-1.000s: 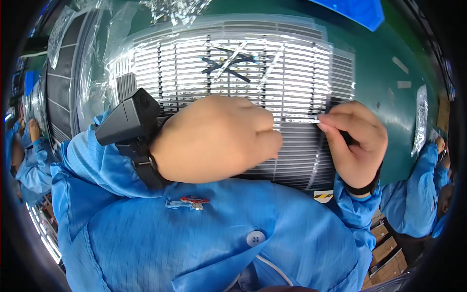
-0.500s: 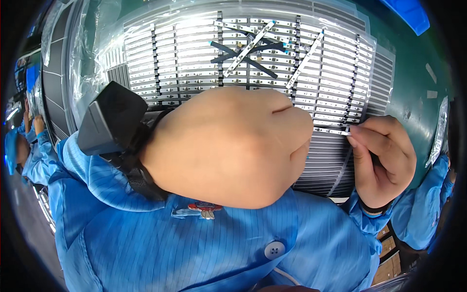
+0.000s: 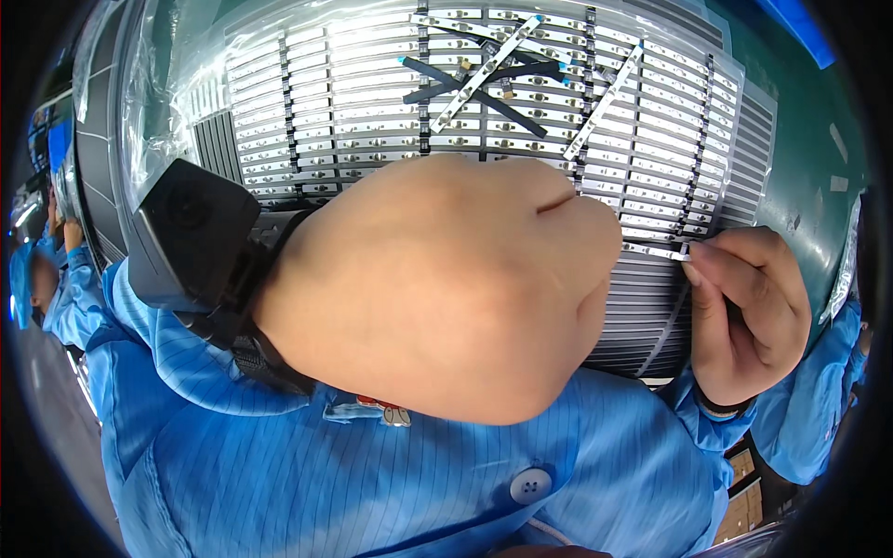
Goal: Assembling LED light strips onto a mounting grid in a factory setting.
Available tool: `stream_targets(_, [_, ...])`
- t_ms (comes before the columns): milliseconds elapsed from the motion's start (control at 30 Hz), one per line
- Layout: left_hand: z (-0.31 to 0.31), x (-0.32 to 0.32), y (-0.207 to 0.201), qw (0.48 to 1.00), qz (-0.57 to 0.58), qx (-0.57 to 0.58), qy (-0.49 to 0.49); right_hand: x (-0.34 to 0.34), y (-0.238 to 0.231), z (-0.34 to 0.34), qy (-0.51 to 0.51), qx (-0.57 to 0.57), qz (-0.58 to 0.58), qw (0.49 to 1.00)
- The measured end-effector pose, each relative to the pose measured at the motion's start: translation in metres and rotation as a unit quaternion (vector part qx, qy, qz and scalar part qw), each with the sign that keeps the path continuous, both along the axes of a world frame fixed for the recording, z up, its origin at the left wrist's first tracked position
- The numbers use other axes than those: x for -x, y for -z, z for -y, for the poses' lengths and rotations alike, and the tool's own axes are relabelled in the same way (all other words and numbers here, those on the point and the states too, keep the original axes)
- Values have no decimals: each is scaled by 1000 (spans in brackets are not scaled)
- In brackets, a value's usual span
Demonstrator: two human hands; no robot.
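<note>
My left hand [image 3: 446,288] is close to the view, back up, covering the middle of the rows. Its fingers curl inward, and their tips and anything in them are hidden below. A black box-shaped device [image 3: 200,232] is strapped to that wrist. At the right, my right hand [image 3: 753,302] pinches the end of a narrow white circuit strip [image 3: 651,250] between thumb and fingertip. That strip runs leftward until my left hand hides it. Beyond lie rows of similar white strips [image 3: 363,98] with small dark parts on them.
On the rows lie crossed loose strips, one white [image 3: 488,70] and some black [image 3: 507,116], with another slanted white strip [image 3: 605,100] to their right. Clear plastic film [image 3: 163,112] borders the left. A blue bin [image 3: 805,28] is at far right. Blue-clad people [image 3: 70,298] are at both sides.
The rows and both hands sit slightly farther right in view, and the rows a little higher. My right hand still pinches the same strip end; my left hand stays curled.
</note>
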State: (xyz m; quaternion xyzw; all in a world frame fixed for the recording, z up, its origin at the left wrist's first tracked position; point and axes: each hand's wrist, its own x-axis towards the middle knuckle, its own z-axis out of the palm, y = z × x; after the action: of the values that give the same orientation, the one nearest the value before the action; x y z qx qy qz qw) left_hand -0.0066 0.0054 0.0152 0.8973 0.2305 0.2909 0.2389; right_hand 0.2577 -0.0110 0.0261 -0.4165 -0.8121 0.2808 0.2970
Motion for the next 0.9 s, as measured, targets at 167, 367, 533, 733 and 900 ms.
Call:
stream_targets(167, [0, 1, 5, 1000, 10, -18, 3, 1, 1, 1, -5, -9, 4, 1000])
stream_targets(367, [-2, -1, 7, 999, 20, -31, 12, 0, 0, 0, -8, -7, 9, 1000])
stream_targets(533, [-5, 4, 5, 999, 7, -43, 32, 1, -1, 0, -12, -8, 5, 1000])
stream_targets(733, [-5, 4, 4, 999, -4, -23, 42, 1, 1, 0, -16, -11, 10, 1000])
stream_targets(900, [-5, 3, 5, 999, 0, -28, 41, 0, 1, 1, -11, -14, 12, 1000])
